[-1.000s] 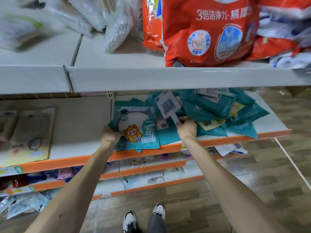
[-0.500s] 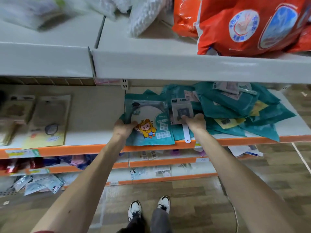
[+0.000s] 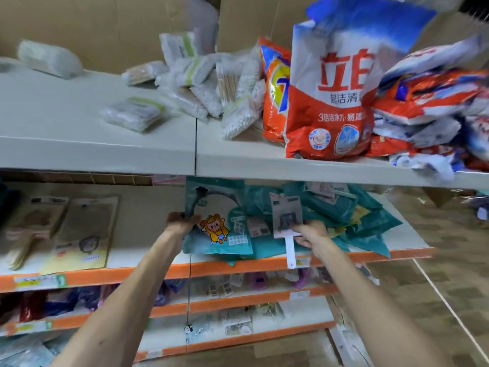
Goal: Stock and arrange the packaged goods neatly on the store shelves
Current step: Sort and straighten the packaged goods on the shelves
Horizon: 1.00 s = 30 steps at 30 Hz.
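Gripping the teal cartoon package [image 3: 219, 234] by its left edge in the curled left hand [image 3: 181, 223], pinching the carded item [image 3: 287, 215] just right of it in the right hand [image 3: 311, 233] (long axis near-to-far, tab nearest), both on the orange-edged shelf [image 3: 225, 266].

Forearms [image 3: 148, 282] bare up to left hand [image 3: 182, 222] and right hand [image 3: 311, 233].

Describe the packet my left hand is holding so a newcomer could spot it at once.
Find the orange-edged shelf directly under the red detergent bags. A heap of teal packets lies there; the leftmost packet is gripped by the left hand. Only it shows a cartoon figure in a yellow hood.
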### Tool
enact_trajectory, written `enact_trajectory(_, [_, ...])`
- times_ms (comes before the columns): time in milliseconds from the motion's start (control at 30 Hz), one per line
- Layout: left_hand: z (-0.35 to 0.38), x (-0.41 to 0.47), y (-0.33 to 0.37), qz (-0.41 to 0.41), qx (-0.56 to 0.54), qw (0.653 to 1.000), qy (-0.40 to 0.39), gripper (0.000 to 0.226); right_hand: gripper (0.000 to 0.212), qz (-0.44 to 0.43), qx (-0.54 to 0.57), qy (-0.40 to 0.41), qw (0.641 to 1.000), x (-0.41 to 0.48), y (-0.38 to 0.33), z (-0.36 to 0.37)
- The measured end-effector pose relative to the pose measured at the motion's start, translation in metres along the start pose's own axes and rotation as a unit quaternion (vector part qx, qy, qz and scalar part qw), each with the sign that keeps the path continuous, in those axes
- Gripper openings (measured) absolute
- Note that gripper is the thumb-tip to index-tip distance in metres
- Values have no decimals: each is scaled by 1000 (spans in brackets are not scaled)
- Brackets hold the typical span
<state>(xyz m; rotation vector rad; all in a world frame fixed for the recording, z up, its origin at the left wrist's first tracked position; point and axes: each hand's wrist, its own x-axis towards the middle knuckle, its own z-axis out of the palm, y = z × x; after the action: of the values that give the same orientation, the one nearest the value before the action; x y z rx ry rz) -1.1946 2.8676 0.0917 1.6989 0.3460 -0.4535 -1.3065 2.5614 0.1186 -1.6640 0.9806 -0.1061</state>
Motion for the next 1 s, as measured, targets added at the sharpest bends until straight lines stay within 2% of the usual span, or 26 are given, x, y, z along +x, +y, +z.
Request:
enact_trajectory(67, [-9, -1, 12, 15, -16, 1000, 1, 19, 23, -20, -11, 14, 1000, -7, -15, -10])
enact_trajectory(233, [-28, -20, 23, 55, -51, 997, -7, 28, 7, -89, -52, 20, 995, -46, -28, -7])
enact_trajectory(300, [-33, -33, 16, 56, -50, 997, -9, 24, 13, -112, -97, 11, 989, -64, -13, 0])
enact_trajectory(400, [-37, -56, -3, 70, 36, 997, 12, 23, 19, -106, -138, 4, 985, -91, 23, 6])
enact_trajectory(567, [-58, -114, -45, 92, 80, 992, -20, 14, 15, -70, -75, 29, 994, -148, 69, 9])
enact_trajectory(667, [-88, -145, -70, 84, 60, 994, -28, 10, 11, -73, -34, 59, 995, -180, 91, 17])
enact_trajectory(800, [-143, -167, -95, 79, 57, 995, -12, 14, 25, -102, -108, 82, 985, -230, 109, 48])
enact_trajectory(900, [-187, -183, -105, 71, 49, 996, 15, 18, 35, -125, -116, 59, 984, -262, 111, 78])
enact_trajectory(1000, [-232, -195, -108, 65, 32, 997, 35, 18, 27, -122, -91, 33, 988, -286, 104, 111])
